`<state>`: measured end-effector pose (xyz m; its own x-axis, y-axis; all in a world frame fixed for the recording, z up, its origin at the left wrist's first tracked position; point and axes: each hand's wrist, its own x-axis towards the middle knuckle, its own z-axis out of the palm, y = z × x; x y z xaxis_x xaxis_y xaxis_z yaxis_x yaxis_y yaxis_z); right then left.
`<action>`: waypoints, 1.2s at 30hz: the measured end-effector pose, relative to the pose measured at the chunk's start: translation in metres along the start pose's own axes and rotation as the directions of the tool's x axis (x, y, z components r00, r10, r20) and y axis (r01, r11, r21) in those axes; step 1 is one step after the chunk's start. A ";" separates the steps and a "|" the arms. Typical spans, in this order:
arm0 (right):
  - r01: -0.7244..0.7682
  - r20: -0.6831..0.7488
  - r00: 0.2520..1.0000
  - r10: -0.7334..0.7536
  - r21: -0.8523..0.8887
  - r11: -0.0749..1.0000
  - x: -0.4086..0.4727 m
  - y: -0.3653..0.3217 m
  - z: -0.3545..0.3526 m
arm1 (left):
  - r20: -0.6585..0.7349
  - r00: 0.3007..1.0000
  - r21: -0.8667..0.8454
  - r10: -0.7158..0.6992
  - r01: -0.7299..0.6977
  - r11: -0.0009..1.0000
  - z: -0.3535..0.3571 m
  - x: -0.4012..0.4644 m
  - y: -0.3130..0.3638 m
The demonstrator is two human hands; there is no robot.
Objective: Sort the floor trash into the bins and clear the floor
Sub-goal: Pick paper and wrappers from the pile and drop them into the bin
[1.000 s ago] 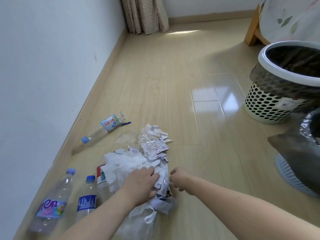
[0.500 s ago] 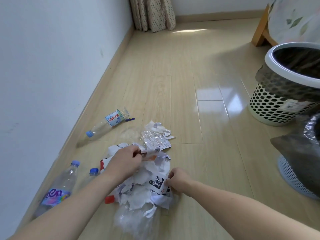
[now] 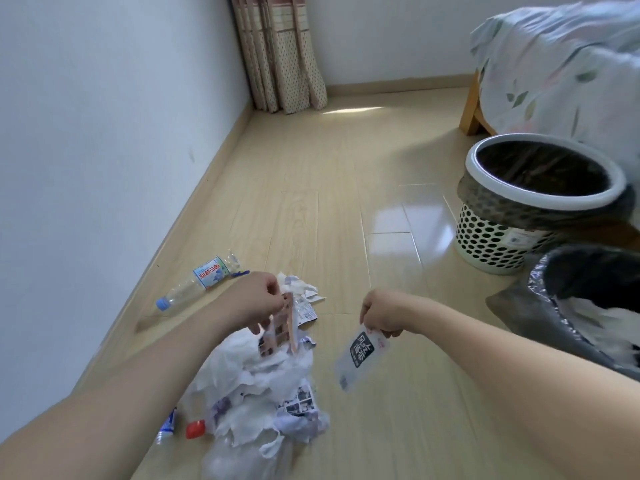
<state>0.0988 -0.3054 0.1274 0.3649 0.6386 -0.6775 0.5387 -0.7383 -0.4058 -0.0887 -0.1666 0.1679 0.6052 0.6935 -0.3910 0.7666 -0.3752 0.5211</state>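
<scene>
While both arms are reaching out over the wooden floor (image 3: 311, 188), the left hand (image 3: 254, 301) is pinching the top of an orange-edged printed wrapper (image 3: 281, 329), which is hanging down over the pile of white tissue and torn paper (image 3: 263, 386) below it. The right hand (image 3: 381, 315) is pinching the upper end of a clear packet with a black label (image 3: 362, 356), which is dangling above bare floor just right of the pile. A plastic bottle with a blue cap (image 3: 199, 284) is lying on its side near the white wall (image 3: 104, 133), beyond the left hand. A red cap (image 3: 196, 429) and a small tube (image 3: 166, 427) are lying at the pile's near left edge. To the right, a white perforated bin with a dark liner (image 3: 540, 206) is standing upright, and a second bin lined with a grey bag (image 3: 571, 313) is sitting nearer, white scraps showing inside it. A curtain (image 3: 280, 53) is hanging in the far corner, and a bed with a leaf-print cover (image 3: 561, 71) is standing behind the bins.
</scene>
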 end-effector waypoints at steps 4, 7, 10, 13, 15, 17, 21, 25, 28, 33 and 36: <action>-0.034 -0.141 0.990 0.028 -0.042 0.999 -0.031 0.031 -0.060 | 0.129 0.992 0.241 0.004 -0.035 0.970 0.005 -0.002 0.045; -0.057 -0.189 0.981 0.047 -0.046 0.997 -0.058 0.063 -0.103 | 0.096 0.994 -0.070 0.059 -0.052 0.996 0.011 0.006 0.086; -0.131 -0.283 0.951 0.127 0.005 0.991 -0.073 0.112 -0.140 | 0.056 0.990 -0.394 0.128 -0.096 0.914 0.028 0.013 0.147; -0.340 -0.325 0.884 0.335 0.045 0.939 -0.080 0.159 -0.165 | 0.052 0.976 -0.555 0.211 -0.147 0.818 0.061 0.016 0.207; -0.424 -0.344 0.833 0.433 0.104 0.900 -0.091 0.191 -0.175 | 0.088 0.959 -0.594 0.270 -0.167 0.787 0.092 0.016 0.247; -0.454 -0.407 0.785 0.467 0.134 0.881 -0.113 0.220 -0.185 | 0.135 0.943 -0.626 0.303 -0.156 0.764 0.131 0.014 0.288; -0.461 -0.526 0.698 0.486 0.189 0.867 -0.136 0.265 -0.202 | 0.292 0.908 -0.630 0.299 -0.052 0.775 0.193 0.008 0.339; -0.512 -0.452 0.686 0.571 0.257 0.819 -0.134 0.281 -0.200 | 0.317 0.904 -0.503 0.287 -0.096 0.859 0.205 0.014 0.350; -0.503 -0.367 0.741 0.562 0.251 0.827 -0.123 0.270 -0.184 | 0.255 0.926 -0.408 0.280 -0.159 0.899 0.175 0.024 0.325; -0.266 -0.495 0.831 0.254 0.048 0.963 -0.085 0.203 -0.159 | 0.207 0.956 -0.116 0.209 -0.188 0.975 0.105 0.041 0.223; -0.093 -0.441 0.897 0.042 -0.094 0.991 -0.052 0.139 -0.125 | 0.187 0.976 0.084 0.115 -0.132 0.988 0.072 0.038 0.147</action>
<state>0.2494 -0.4142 0.1834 0.6848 0.6369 -0.3541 0.5716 -0.7708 -0.2811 0.0624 -0.2393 0.1754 0.7185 0.5189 -0.4632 0.6951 -0.5137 0.5029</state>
